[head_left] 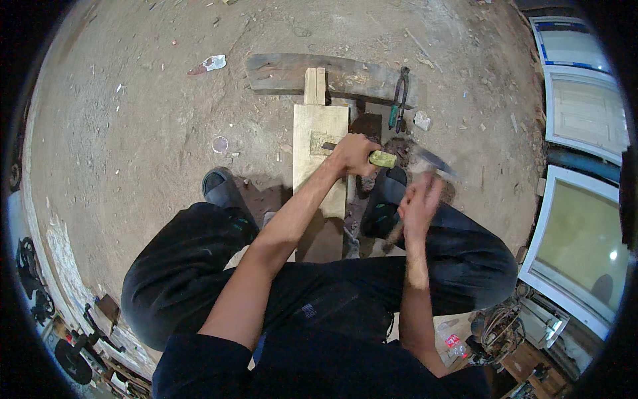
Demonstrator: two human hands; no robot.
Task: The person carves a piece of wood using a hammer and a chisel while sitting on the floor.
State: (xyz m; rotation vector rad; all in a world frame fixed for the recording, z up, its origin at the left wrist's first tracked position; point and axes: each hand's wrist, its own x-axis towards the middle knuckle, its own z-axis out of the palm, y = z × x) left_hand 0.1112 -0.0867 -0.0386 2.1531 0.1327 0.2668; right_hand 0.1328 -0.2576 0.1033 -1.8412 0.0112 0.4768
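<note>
We record two hands at work over one pale wooden board (320,143), which lies on the dirt floor (133,133) between the person's knees, its far end resting against one dark curved timber (332,74) laid crosswise. One narrow wooden strip (315,86) stands over the board's far end, across that timber. The left hand (354,155) is closed in a fist around one chisel (372,157); the chisel's yellow-green handle sticks out of the fist toward the right, and its dark blade emerges on the left side, tip set on the board's upper face at a small darker recess. The right hand (420,203) is wrapped around the wooden shaft of one hammer (425,166); the hammer head is blurred and sits just to the right of the chisel handle's end, above the right knee. We cannot tell whether head and handle are touching. One pair of pincers (399,98) with dark jaws and green grips lies on the floor right of the board, against the dark timber. One dark shoe (219,186) shows left of the board.
</note>
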